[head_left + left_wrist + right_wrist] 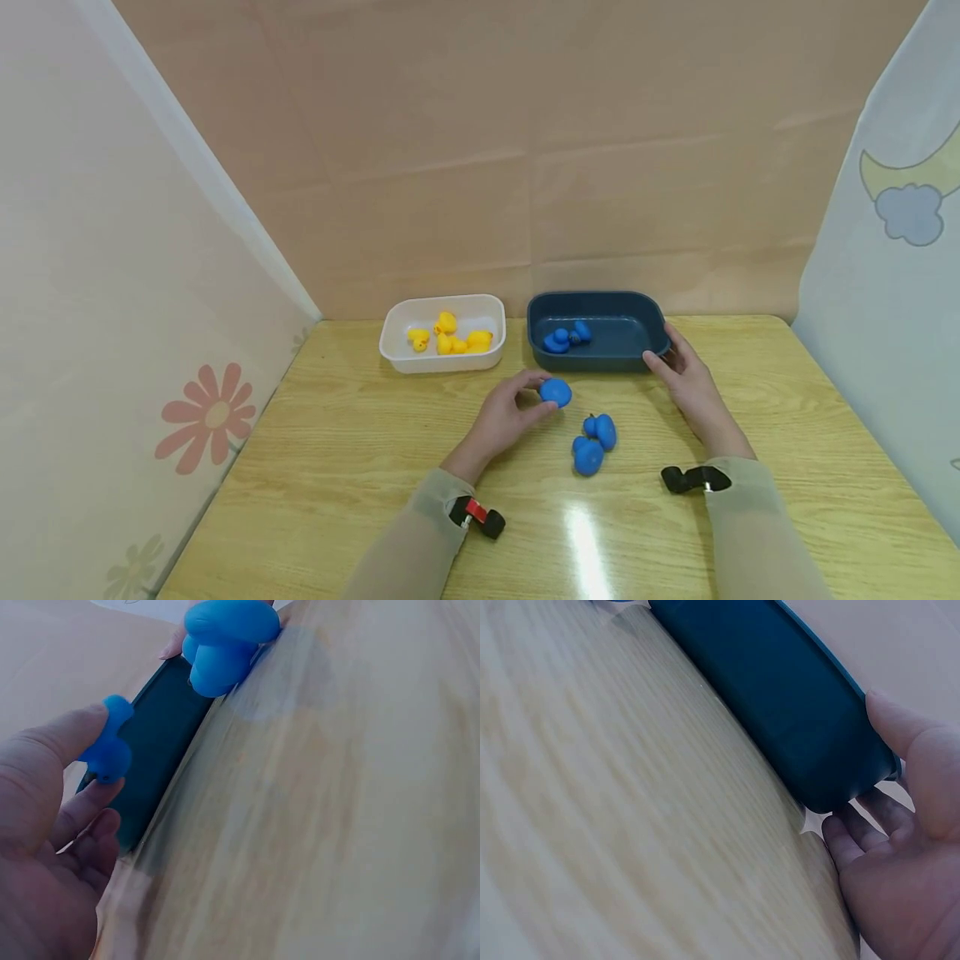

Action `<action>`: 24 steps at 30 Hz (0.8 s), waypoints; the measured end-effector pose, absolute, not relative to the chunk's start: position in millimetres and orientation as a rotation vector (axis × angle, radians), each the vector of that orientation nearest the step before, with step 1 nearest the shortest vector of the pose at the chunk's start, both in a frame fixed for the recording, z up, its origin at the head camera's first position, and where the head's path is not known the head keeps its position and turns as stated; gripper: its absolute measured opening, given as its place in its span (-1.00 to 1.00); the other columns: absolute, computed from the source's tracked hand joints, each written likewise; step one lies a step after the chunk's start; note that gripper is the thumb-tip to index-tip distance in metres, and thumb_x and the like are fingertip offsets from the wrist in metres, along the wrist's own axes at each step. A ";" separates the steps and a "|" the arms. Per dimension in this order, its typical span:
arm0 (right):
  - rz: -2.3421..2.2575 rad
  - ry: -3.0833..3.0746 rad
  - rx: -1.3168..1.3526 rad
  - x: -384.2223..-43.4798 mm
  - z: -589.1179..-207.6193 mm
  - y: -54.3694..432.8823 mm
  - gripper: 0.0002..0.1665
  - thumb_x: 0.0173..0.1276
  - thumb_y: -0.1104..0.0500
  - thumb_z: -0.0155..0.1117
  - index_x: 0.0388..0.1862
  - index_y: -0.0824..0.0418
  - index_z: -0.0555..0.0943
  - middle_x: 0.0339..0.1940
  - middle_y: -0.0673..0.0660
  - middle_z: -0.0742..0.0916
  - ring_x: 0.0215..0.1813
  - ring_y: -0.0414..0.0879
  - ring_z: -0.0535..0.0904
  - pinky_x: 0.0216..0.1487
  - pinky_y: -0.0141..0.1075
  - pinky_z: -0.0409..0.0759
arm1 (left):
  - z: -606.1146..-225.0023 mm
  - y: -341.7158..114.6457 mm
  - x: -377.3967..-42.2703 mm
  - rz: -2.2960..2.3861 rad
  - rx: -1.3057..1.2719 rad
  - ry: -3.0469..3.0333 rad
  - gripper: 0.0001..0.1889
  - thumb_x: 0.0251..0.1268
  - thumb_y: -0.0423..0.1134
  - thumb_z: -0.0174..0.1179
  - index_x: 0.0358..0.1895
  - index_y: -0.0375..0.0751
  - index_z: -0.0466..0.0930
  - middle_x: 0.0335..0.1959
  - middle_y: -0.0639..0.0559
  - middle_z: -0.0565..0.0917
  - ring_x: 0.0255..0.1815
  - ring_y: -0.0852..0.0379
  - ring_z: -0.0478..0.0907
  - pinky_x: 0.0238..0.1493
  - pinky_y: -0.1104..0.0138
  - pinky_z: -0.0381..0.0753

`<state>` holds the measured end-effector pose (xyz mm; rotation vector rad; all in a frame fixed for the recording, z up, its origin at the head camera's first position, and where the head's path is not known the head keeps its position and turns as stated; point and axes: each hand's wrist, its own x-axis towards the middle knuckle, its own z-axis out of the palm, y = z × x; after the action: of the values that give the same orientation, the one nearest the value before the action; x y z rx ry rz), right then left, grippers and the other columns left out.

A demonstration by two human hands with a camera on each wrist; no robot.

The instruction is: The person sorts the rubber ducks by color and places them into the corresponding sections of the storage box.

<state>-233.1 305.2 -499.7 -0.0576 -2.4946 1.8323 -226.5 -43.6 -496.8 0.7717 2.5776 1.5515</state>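
Note:
My left hand (pixel 506 417) pinches a small blue rubber duck (pixel 556 392) between thumb and fingers, in front of the dark blue bin (pixel 600 364). In the left wrist view that duck (pixel 112 746) shows between the thumb and a fingertip. At the bin's right front corner, my right hand (pixel 693 387) grips the wall, thumb (pixel 892 724) at the rim and fingers by the end. Two more blue ducks (pixel 588 457) lie close together on the table between the hands. Inside the bin, blue ducks (pixel 557 341) are gathered towards the left.
Left of the dark bin stands a white bin (pixel 442 364) holding several yellow rubber ducks (pixel 480 340). Both bins stand at the back of the wooden table (pixel 337 467), before a tan backdrop (pixel 450 167). Printed cloth (pixel 97 292) hangs at the sides.

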 end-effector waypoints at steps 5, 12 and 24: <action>1.835 -2.491 -0.060 -234.4 -500.6 305.4 0.13 0.73 -0.24 0.21 0.90 -0.14 -0.28 0.87 0.27 -0.04 0.81 0.36 -0.06 0.68 0.33 0.11 | -488.9 -42.7 -227.7 1.570 0.731 2.648 -0.62 0.55 -0.04 0.46 0.34 0.21 0.68 0.25 0.28 0.72 0.30 0.13 0.60 0.39 0.06 0.61; 1.838 -2.492 -0.043 -234.0 -500.8 305.8 0.13 0.73 -0.24 0.22 0.90 -0.15 -0.29 0.87 0.25 -0.05 0.81 0.35 -0.07 0.69 0.33 0.11 | -481.4 -43.1 -227.5 1.648 0.696 2.702 -0.62 0.53 -0.08 0.48 0.32 0.17 0.69 0.17 0.23 0.72 0.28 -0.06 0.61 0.36 -0.05 0.62; 1.841 -2.487 -0.033 -233.1 -500.7 306.2 0.15 0.70 -0.28 0.23 0.90 -0.15 -0.28 0.87 0.25 -0.05 0.81 0.37 -0.06 0.68 0.34 0.12 | -465.9 -38.0 -239.5 1.658 0.738 2.862 -0.59 0.53 -0.10 0.48 0.35 0.02 0.71 0.11 0.09 0.73 0.25 -0.02 0.58 0.30 -0.03 0.64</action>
<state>-233.1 306.2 -500.7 -0.0328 -2.4869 1.8411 -239.5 -38.0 -465.9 0.7377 2.8623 1.6585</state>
